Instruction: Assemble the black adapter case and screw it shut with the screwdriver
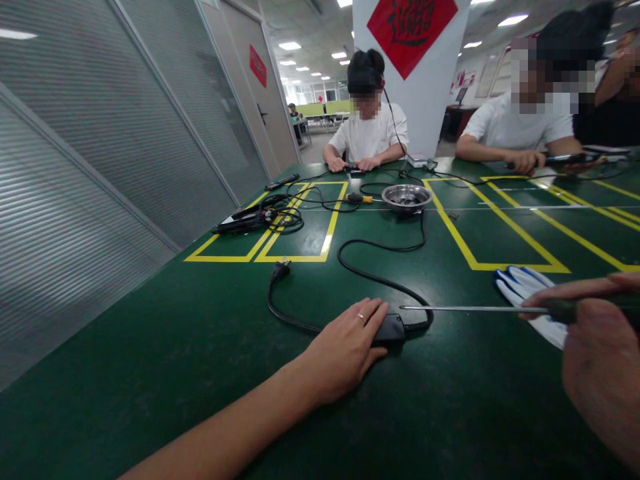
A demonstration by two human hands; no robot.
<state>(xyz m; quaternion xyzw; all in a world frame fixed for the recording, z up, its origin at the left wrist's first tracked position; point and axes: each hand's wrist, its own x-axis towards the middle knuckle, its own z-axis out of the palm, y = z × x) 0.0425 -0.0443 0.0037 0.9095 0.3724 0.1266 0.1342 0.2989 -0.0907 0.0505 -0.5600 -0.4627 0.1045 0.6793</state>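
Observation:
My left hand [345,350], with a ring on one finger, grips a black power adapter [391,329] flat against the table, the thumb on its near side. Cords leave both ends of the adapter; one curves left to a two-pin plug [281,269], the other winds back toward a metal bowl. At the right, my right hand [603,353] is closed around the dark handle of a screwdriver [470,309]. Its long thin shaft points left, the tip appearing close to the adapter's right end; whether it touches I cannot tell.
Behind the screwdriver lies a white and blue glove [523,279]. Farther back are the metal bowl [407,195] holding small dark parts, a yellow-handled screwdriver [359,199] and coiled black cables [285,219]. Yellow tape marks the green table [200,373]. Two people work across it.

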